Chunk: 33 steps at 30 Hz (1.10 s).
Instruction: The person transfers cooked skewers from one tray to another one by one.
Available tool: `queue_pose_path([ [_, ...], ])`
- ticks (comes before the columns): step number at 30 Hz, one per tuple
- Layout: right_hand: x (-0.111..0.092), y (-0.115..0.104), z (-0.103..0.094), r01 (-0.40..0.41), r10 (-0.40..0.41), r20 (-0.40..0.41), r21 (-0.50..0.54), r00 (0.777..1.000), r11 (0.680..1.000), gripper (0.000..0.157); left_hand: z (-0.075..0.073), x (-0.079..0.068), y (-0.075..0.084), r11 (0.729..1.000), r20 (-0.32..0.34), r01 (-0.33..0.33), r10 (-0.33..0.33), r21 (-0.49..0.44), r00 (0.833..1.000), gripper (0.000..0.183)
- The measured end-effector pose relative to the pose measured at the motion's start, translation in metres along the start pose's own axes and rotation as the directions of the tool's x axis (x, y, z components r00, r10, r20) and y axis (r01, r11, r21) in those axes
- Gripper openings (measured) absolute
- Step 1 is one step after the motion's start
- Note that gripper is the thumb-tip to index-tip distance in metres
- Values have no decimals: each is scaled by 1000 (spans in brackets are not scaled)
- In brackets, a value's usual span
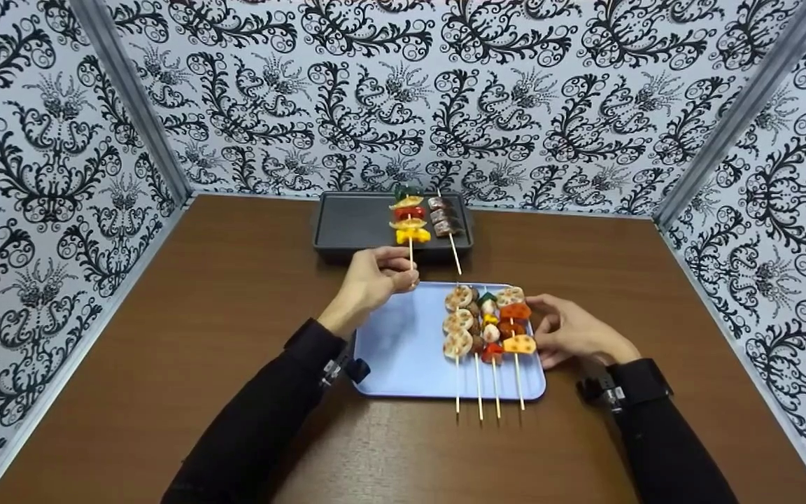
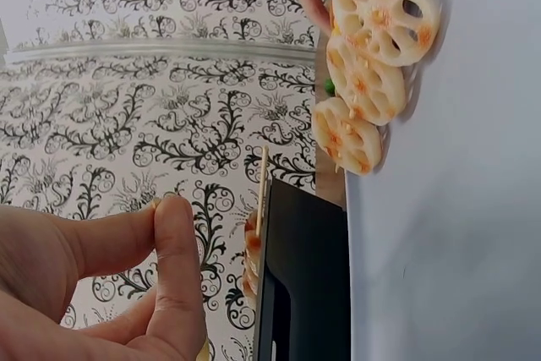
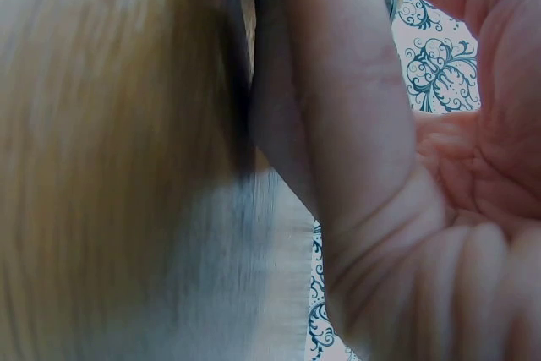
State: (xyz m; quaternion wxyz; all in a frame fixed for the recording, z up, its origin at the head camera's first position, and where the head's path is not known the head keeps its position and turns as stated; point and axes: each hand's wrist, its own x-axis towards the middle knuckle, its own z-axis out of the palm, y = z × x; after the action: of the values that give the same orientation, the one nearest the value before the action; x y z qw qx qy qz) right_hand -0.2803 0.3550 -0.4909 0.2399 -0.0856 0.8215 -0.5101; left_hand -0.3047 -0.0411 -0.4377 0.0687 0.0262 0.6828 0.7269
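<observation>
My left hand [image 1: 373,280] pinches the bare stick of a skewer [image 1: 410,213] between thumb and fingertips. Its yellow, red and green pieces lie over the right part of a dark grill pan [image 1: 354,220]. In the left wrist view the fingertips of the left hand [image 2: 173,276] meet. My right hand [image 1: 574,332] is at the right rim of a pale blue tray [image 1: 396,343], beside a skewer with orange pieces [image 1: 519,343]. Its fingertips are partly hidden, so whether it grips the rim or only touches it is unclear. The right wrist view shows bent fingers [image 3: 355,107] close up.
A skewer of dark grey pieces [image 1: 445,218] lies on the pan's right side, its stick jutting toward the tray. On the tray's right half are several skewers, one with lotus root slices [image 1: 457,322], their sticks overhanging the front rim. Patterned walls [image 1: 403,105] enclose the brown table [image 1: 249,280].
</observation>
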Motion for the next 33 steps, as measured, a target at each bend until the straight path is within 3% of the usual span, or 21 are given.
queue_pose_path([
  [13,0,-2,0,-1,0,-10,-18,1000,1000,89,-1,-26,0,1000,20,-4,3,22,1000,54],
  [23,1,0,2,10,-11,11,4,1000,1000,91,-6,-47,-5,999,93,-22,20,22,996,55],
  [33,1,0,1,11,-11,6,-8,1000,1000,91,-8,-68,-21,997,133,-31,21,73,991,52],
])
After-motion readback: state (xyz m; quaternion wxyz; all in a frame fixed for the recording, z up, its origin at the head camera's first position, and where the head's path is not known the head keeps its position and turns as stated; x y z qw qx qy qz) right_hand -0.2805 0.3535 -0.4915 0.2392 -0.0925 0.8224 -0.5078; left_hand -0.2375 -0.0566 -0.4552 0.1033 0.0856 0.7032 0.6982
